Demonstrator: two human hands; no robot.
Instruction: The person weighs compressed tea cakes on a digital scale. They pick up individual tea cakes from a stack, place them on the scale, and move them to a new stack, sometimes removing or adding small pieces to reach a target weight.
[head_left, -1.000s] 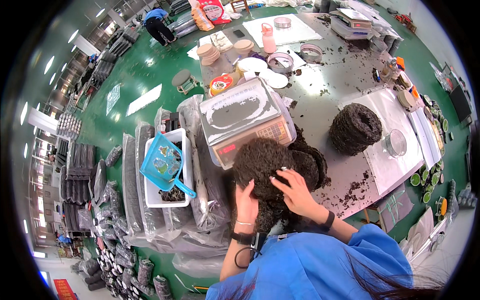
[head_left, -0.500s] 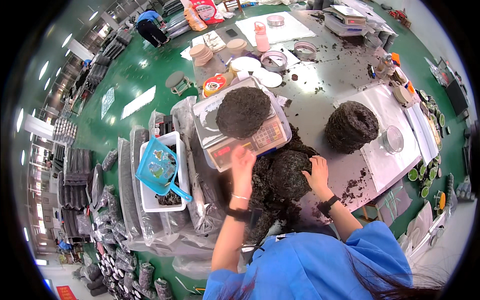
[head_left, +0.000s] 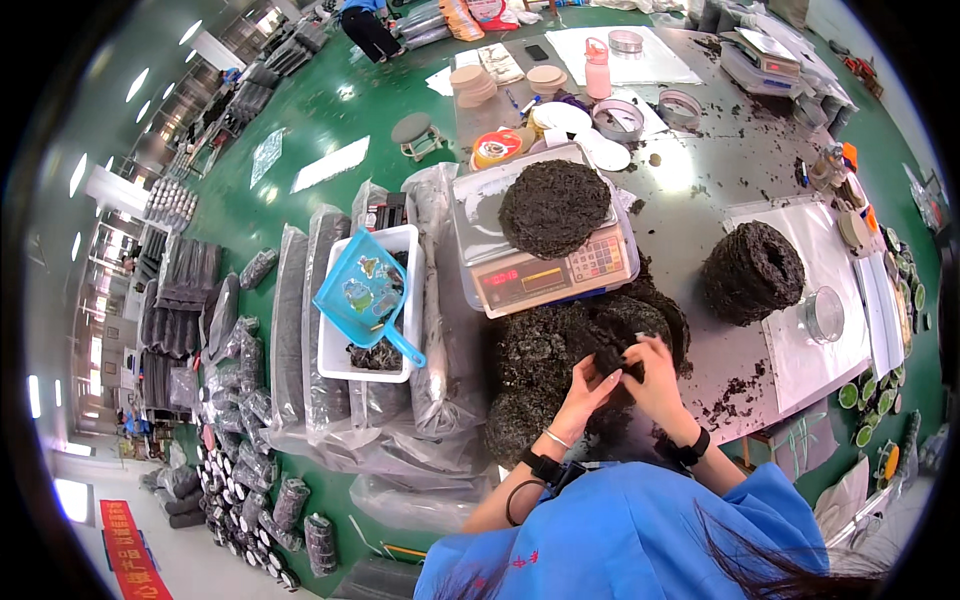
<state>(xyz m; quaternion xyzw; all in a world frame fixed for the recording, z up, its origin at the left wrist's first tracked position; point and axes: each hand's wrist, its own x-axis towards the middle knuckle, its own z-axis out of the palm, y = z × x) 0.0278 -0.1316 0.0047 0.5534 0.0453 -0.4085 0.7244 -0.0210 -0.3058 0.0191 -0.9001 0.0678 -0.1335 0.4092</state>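
1. Pinching at a dark clump (head_left: 603,352), the person (head_left: 620,530) has both hands drawn close together over the near side of a dark pile (head_left: 535,350).
2. The left hand (head_left: 578,400) is nearly closed, thumb and fingertips pressed to the clump's near edge; its palm is turned away from view.
3. The right hand (head_left: 657,385) is curled inward, with its fingertips at the clump's right side; how much its thumb grips cannot be told.
4. The clump lies straight ahead of the left hand and ahead to the left of the right one. Both hands touch it, so neither is nearer; its long axis blurs into the pile behind.
5. Beyond the hands and slightly left, a round dark disc (head_left: 557,210) lies on the scale (head_left: 487,225), with neither hand touching it.
6. A dark stack (head_left: 752,275) stands on the table (head_left: 680,225), well to the right and nearer the right hand, beside a clear dish (head_left: 823,315) on a white sheet (head_left: 840,255).
7. Left of the pile, a blue dustpan (head_left: 365,285) rests across a white tub (head_left: 333,355).
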